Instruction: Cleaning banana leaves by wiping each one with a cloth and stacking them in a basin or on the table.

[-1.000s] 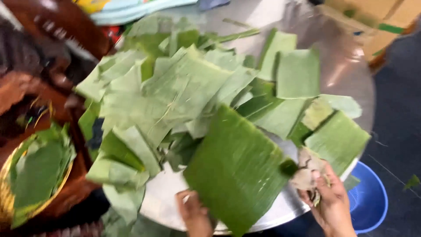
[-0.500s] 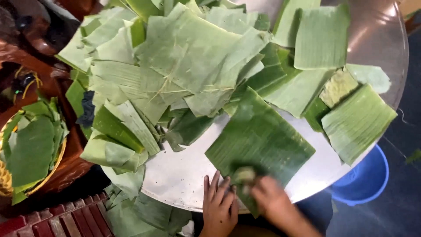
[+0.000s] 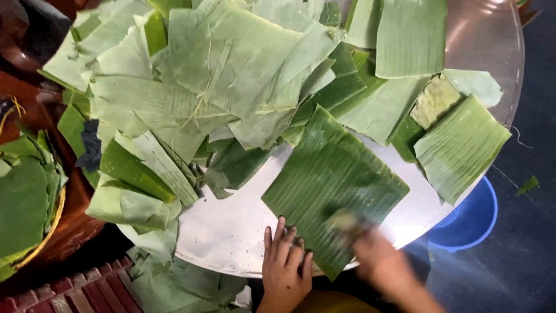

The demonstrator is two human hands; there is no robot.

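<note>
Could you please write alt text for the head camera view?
Left hand presses a dark green banana leaf square flat on a round metal tray while the blurred right hand wipes it. Cut leaves are piled behind; a blue tub sits below.

A round metal table (image 3: pixel 498 52) is catching glare at one o'clock. Dark floor (image 3: pixel 527 249) is showing at four o'clock, dark red wooden furniture (image 3: pixel 35 98) sitting at nine o'clock.

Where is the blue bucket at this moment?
In the head view, the blue bucket sits on the floor at lower right, partly hidden under the edge of the round metal tray, just beyond the blurred right hand.
</note>
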